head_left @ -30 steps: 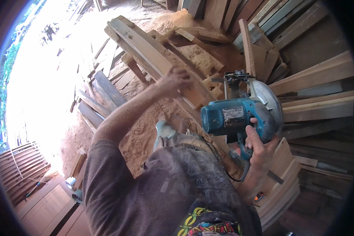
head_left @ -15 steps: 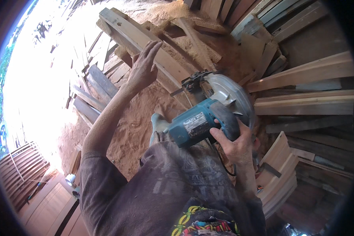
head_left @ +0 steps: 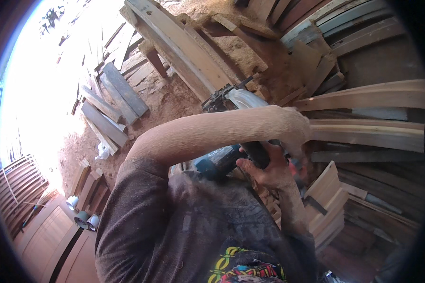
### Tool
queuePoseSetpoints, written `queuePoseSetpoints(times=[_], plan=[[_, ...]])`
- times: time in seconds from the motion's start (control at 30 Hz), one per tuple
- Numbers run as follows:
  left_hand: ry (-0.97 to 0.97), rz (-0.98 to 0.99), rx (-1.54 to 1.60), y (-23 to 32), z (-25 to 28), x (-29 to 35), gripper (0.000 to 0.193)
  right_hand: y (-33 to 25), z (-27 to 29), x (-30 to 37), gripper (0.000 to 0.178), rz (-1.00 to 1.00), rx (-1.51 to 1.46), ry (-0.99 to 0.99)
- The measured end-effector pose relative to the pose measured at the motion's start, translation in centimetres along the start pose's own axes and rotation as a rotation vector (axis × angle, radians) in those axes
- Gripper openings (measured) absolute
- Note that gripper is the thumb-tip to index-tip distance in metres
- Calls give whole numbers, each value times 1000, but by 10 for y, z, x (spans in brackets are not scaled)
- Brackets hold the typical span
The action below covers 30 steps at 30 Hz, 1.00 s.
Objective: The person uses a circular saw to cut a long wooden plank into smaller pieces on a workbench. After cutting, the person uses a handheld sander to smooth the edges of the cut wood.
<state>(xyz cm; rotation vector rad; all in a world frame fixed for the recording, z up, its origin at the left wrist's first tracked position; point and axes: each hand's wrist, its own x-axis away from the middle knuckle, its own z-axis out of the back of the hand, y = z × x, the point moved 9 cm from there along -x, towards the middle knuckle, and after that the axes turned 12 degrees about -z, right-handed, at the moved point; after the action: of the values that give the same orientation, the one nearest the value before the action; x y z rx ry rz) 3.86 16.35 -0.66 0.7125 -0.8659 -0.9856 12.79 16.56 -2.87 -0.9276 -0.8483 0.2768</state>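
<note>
A teal circular saw [head_left: 218, 162] rests with its base against a long pale wooden beam [head_left: 186, 45], close in front of my body. My right hand [head_left: 272, 170] is wrapped round its black rear handle. My left forearm reaches across above the saw, hiding much of the motor and blade guard [head_left: 245, 98]. Bent downward at the wrist, my left hand [head_left: 295, 128] hangs at the guard's right side. Its fingers are mostly hidden, so whether it touches or grips anything there does not show.
Long boards [head_left: 368, 127] lie stacked on the right, with cut pale pieces [head_left: 328, 203] nearer me. Grey planks [head_left: 120, 89] lie on the sawdust-covered ground to the left. Wooden panels [head_left: 47, 231] and small lamps [head_left: 82, 219] sit at the lower left.
My left hand has come off the area above the beam and swung right, across the saw to its far side. My right hand has stayed on the handle.
</note>
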Motion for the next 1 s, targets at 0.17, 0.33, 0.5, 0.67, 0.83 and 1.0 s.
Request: queuePoseSetpoints(times=[0.17, 0.33, 0.5, 0.67, 0.83, 1.0], plan=[[-303, 127, 133, -12, -20, -17, 74, 2, -4, -3, 32, -71, 38, -108], [33, 42, -34, -33, -31, -29, 57, 2, -7, -6, 29, -57, 29, -98], [424, -32, -174, -28, 0, 8, 45, 2, -8, -7, 28, -76, 44, -100], [754, -45, -28, -51, 15, 58, 42, -1, -10, -10, 25, -90, -21, -131], [1054, 93, 197, -104, 15, 123, 46, -9, -11, -13, 25, -36, -13, -125], [1253, 404, 356, -169, -16, 168, 59, -17, -10, -17, 24, -30, -3, -122]])
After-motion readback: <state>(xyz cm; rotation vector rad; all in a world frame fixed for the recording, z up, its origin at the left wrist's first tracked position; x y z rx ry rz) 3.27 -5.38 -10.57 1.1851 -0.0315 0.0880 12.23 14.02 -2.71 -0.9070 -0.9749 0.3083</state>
